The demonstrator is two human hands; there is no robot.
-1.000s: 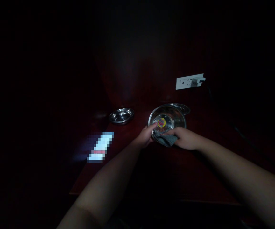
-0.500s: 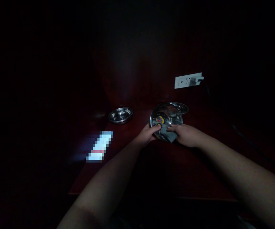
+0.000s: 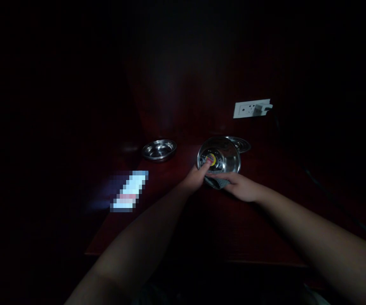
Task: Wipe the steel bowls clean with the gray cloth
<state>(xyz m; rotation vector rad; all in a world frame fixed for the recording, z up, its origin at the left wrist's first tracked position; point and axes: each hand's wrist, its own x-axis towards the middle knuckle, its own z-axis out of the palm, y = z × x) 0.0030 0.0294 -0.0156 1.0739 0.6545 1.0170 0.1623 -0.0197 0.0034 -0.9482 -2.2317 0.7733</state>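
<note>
A shiny steel bowl (image 3: 230, 154) with a round yellow and red sticker is tilted toward me above the table. My left hand (image 3: 196, 178) grips its lower left edge, the thumb reaching inside onto the sticker. At the lower rim my right hand (image 3: 242, 186) is closed on a grey cloth (image 3: 216, 182), which lies against the near edge of the bowl; part of the cloth is hidden under the fingers. Just behind the bowl lies a steel plate or shallow dish (image 3: 244, 145), partly covered by it.
Another shallow steel dish (image 3: 159, 151) rests on the dark red table (image 3: 234, 237) to the left. Nearer me is a bright, pixelated rectangle (image 3: 129, 191). A white wall socket (image 3: 249, 109) holds a plug, and a dark cable runs along the right. The surroundings are very dark.
My right hand and the cloth have moved left and down from the bowl's inside to its near rim. My left thumb has slid onto the sticker.
</note>
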